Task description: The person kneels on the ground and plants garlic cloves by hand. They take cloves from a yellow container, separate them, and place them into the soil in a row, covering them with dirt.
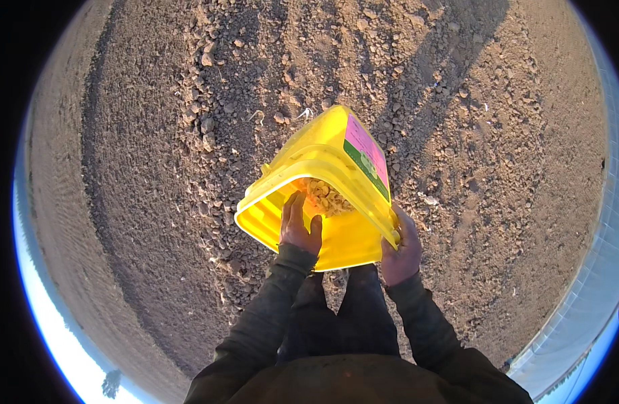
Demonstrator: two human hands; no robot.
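Observation:
A yellow plastic bucket [309, 146] with a pink and green label is tipped over in front of me, its mouth facing towards my body. Inside, small pale-brown pieces, which could be bulbs or seeds [327, 198], lie heaped towards its bottom. My right hand [403, 245] grips the rim at the right corner, thumb on the inner side. My left hand [300, 224] reaches into the mouth, fingers apart and pointing at the heap; it holds nothing that I can see, and its fingertips are near the bucket's inner wall.
Cloddy tilled soil [229, 151] with stones surrounds my legs [340, 323]. A dark furrow [95, 151] curves along the left. At the far right edge stands a long pale structure [577, 308], perhaps a greenhouse. A shadow falls across the soil at the top right.

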